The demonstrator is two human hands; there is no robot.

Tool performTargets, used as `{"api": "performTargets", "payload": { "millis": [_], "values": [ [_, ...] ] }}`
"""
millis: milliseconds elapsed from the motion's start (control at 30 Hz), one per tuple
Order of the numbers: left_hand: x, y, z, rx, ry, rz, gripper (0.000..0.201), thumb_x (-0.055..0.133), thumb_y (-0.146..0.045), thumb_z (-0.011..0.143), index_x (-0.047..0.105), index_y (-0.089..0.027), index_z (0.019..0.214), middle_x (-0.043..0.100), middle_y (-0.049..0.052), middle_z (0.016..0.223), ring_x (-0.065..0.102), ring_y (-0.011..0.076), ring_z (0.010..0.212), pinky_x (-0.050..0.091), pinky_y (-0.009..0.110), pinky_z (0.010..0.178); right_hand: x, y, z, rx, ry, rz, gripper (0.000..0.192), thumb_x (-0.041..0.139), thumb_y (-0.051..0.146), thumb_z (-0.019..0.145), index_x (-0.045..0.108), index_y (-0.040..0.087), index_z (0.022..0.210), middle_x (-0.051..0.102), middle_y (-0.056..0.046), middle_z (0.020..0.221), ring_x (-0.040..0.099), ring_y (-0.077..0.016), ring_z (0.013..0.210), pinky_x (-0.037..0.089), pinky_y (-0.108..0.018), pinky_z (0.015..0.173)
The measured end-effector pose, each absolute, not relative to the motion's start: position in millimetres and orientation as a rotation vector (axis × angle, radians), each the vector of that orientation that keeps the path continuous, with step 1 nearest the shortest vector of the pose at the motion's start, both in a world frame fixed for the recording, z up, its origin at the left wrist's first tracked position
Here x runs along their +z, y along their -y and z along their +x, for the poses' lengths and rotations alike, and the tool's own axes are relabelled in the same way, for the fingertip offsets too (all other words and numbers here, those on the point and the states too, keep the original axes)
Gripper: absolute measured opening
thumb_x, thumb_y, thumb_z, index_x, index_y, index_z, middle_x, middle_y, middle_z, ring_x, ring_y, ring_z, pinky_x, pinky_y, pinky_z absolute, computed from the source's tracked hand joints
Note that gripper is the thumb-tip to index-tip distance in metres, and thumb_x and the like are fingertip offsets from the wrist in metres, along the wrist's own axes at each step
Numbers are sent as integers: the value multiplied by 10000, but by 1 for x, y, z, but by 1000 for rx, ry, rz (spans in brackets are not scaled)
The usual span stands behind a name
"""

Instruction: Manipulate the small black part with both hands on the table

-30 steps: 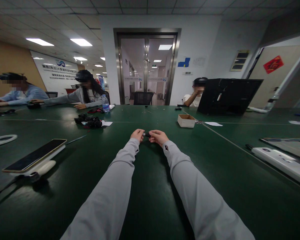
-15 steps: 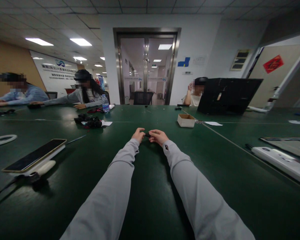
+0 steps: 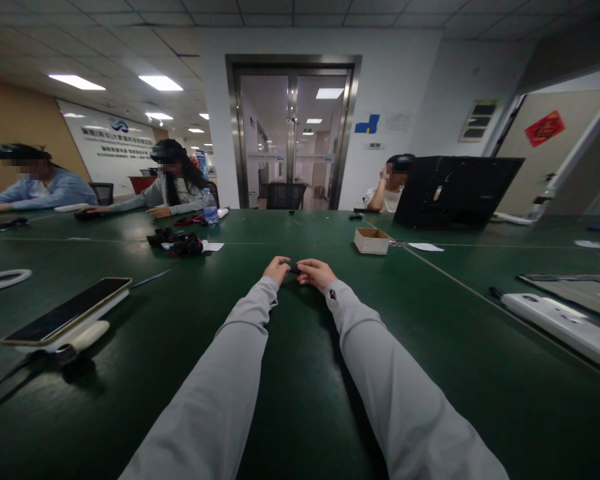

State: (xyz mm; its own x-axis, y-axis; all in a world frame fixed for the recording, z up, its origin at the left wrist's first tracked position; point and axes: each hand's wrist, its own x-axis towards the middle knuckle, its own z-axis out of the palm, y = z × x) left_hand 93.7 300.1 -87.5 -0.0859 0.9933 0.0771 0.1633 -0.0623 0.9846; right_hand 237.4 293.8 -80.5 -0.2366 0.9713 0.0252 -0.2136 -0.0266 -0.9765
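Observation:
Both my arms reach forward over the dark green table (image 3: 300, 373). Between my fingertips is a small dark object (image 3: 295, 271), too small to name. My left hand (image 3: 277, 268) pinches at its left end with thumb and fingers. My right hand (image 3: 316, 273) is closed on its right end, the fingers curled over it. Most of the object is hidden by the fingers.
A small open cardboard box (image 3: 371, 241) stands ahead on the right, before a black monitor (image 3: 455, 193). At left lie a phone (image 3: 70, 310) and black gear (image 3: 176, 241) near a water bottle (image 3: 211, 208). A white power strip (image 3: 560, 327) lies right. Several people sit across.
My hands hold nearly the same pose around the small dark object. Across the table at left, a person's outstretched hand has shifted slightly with a dark item.

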Motion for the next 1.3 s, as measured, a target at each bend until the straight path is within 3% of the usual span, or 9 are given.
{"api": "performTargets", "payload": {
  "millis": [167, 733, 867, 1033, 1167, 1300],
  "values": [
    [-84, -298, 91, 1217, -1320, 1354, 240, 440, -236, 747, 580, -168, 929, 345, -70, 382, 303, 65, 329, 233, 171, 367, -80, -293, 237, 1480, 1228, -927, 104, 600, 81, 754, 555, 104, 845, 608, -28, 545, 582, -99, 450, 509, -182, 436],
    [-82, -295, 93, 1148, -1393, 1408, 302, 423, -174, 745, 534, -185, 1025, 406, -53, 510, 338, 60, 375, 263, 169, 377, -80, -294, 237, 1468, 1243, -945, 100, 582, 64, 762, 562, 102, 852, 601, -22, 517, 577, -93, 440, 507, -171, 435],
    [-82, -293, 94, 1159, -1385, 1385, 298, 352, -239, 794, 541, -169, 1013, 368, -53, 465, 303, 66, 343, 240, 175, 351, -81, -295, 238, 1478, 1244, -931, 106, 586, 69, 761, 559, 101, 859, 606, -24, 529, 579, -94, 446, 512, -177, 444],
    [-81, -294, 93, 1124, -1387, 1396, 321, 414, -198, 753, 512, -188, 1058, 393, -57, 492, 322, 64, 346, 270, 172, 350, -81, -295, 238, 1474, 1239, -924, 104, 591, 64, 754, 562, 102, 847, 604, -24, 527, 581, -98, 449, 513, -181, 446],
    [-80, -293, 93, 1114, -1366, 1398, 313, 326, -263, 804, 540, -169, 1012, 355, -49, 457, 306, 75, 337, 253, 177, 330, -80, -294, 237, 1479, 1240, -927, 99, 569, 48, 763, 558, 102, 845, 605, -26, 528, 579, -95, 448, 513, -181, 449],
    [-80, -293, 93, 1117, -1400, 1393, 299, 382, -201, 755, 529, -191, 1015, 393, -51, 496, 315, 62, 350, 280, 164, 344, -79, -293, 237, 1473, 1235, -938, 106, 558, 39, 764, 558, 105, 847, 604, -22, 523, 577, -94, 444, 509, -177, 442]
  ]
}}
